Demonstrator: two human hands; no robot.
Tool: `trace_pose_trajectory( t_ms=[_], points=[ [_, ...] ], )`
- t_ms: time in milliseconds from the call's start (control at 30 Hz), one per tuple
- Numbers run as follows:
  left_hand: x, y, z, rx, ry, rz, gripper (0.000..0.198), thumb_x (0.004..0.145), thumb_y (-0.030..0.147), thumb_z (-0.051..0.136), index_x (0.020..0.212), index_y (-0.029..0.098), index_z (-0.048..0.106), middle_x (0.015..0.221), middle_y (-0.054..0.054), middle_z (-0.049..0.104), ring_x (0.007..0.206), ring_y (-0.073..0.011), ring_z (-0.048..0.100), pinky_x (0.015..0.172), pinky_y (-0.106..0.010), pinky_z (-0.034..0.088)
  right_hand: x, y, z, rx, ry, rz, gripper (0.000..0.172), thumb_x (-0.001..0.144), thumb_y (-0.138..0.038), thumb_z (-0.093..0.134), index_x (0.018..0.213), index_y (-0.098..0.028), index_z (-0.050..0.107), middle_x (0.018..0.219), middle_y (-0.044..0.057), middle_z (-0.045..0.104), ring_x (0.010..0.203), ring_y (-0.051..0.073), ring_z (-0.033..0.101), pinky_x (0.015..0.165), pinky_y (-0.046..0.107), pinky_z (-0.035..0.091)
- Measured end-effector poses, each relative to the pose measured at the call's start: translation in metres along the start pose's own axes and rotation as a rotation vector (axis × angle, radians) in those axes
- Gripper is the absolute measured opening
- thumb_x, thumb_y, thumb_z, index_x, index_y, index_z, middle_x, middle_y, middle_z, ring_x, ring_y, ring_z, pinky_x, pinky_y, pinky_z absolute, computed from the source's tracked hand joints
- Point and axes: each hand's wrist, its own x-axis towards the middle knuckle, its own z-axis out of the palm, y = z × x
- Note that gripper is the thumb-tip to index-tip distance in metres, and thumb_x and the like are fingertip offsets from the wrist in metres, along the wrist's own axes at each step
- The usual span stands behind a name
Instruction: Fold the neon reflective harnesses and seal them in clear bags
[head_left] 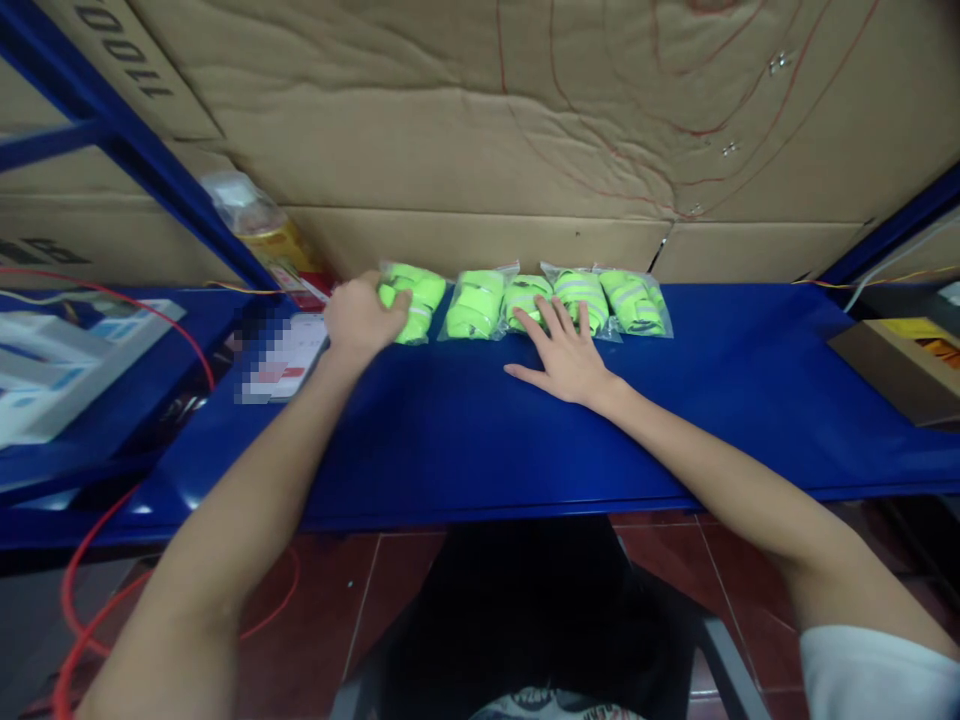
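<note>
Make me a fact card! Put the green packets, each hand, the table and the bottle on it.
Packets: five, bright green in clear bags, in a row
Left hand: at the leftmost packet
Right hand: spread, fingers over the middle packets
Table: blue
Bottle: white cap, left of the row

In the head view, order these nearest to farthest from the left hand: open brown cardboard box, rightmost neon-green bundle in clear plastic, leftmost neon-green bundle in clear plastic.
1. Leftmost neon-green bundle, right at the left hand.
2. Rightmost neon-green bundle, right end of the row.
3. Open brown cardboard box, far right.
</note>
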Motion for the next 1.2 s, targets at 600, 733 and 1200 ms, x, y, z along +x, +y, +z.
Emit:
trace_pose_trajectory(
  t_ms=[600, 733, 1200],
  points=[
    [-0.062, 0.071, -0.008, -0.06, 0.139, 0.665, 0.045, 0.108, 0.051, 0.052, 0.151, 0.044, 0.061, 0.156, -0.007, 0.062, 0.155, -0.0401, 0.047, 0.132, -0.074, 0.019, 0.007, 0.003, -0.015, 1.009, 0.46, 0.051, 0.054, 0.096, -0.075, 0.066, 0.119, -0.027, 0.062, 0.068, -0.004, 0.067, 0.058, 0.017, 0.066, 0.064, 0.035, 0.06],
    [-0.064, 0.074, -0.006, -0.059, 0.242, 0.616, 0.047, 0.107, 0.053, 0.054, 0.15, 0.034, 0.06, 0.154, -0.015, 0.06, 0.154, -0.0425, 0.047, 0.127, -0.072, 0.031, 0.015, -0.007, -0.005, 1.35, 0.516, 0.232, 0.056, 0.09, -0.078, 0.071, 0.107, -0.03, 0.048, 0.066, -0.008, 0.065, 0.055, 0.017, 0.069, 0.056, 0.033, 0.061],
    [-0.084, 0.09, 0.011, -0.086, 0.054, 0.924, 0.026, 0.108, 0.039, 0.053, 0.089, 0.023, 0.061, 0.09, -0.008, 0.069, 0.09, -0.0241, 0.067, 0.072, -0.037, 0.053, 0.01, -0.017, -0.001, 1.438, 0.236, 0.144, 0.059, 0.081, -0.079, 0.078, 0.081, -0.021, 0.068, 0.079, 0.003, 0.078, 0.072, 0.018, 0.075, 0.059, 0.029, 0.063]
  ],
)
